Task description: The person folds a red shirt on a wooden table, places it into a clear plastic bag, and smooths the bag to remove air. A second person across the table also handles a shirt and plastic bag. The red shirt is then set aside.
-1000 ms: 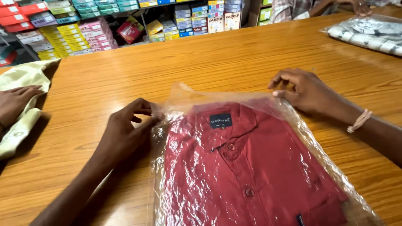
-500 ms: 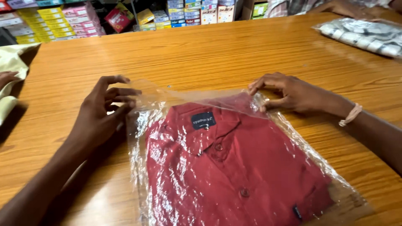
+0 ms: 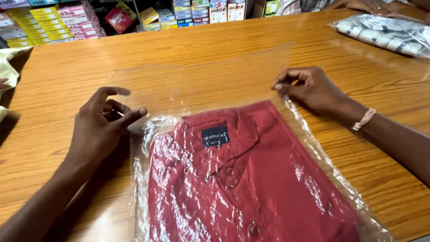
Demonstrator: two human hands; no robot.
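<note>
Since the earlier frames, moved nearer the camera and spread flatter: bag (image 3: 251, 179) with its open flap now stretched away over the surface (image 3: 215, 49), no longer bunched above the collar. Left hand (image 3: 101, 127) shifted out to the bag's left top corner, right hand (image 3: 311, 89) to its right top corner.

Lies flat on the surface, square in front of the camera: red shirt (image 3: 255, 188), folded, inside the clear bag. Left hand half curled, thumb and forefinger apart, fingertips at the film's edge by the shirt's left shoulder; cannot tell whether any film is actually pinched. Right hand curled, fingertips drawn together at the film just beyond the shirt's right shoulder, seemingly nipping or pressing the flap.

Likely light and soft, bending as one slab only where the fold gives it body. Film thin, slippery, crinkly, easy to crease, apt to slide on the polished wood. Best taken at the two top corners of the bag or along the flap edge, with flat fingers rather than a hard squeeze on the cloth.

Long axis runs from the camera toward the far side of the surface, tilted slightly left at the top. Collar (image 3: 219, 130) and dark label (image 3: 215, 136) point away; buttons run down toward the camera.

Right of the shirt, far off: another bagged garment (image 3: 385, 33), striped. Left of it, at the edge: pale cloth (image 3: 6, 67). Beyond the surface: shelves of coloured boxes (image 3: 121, 15).
</note>
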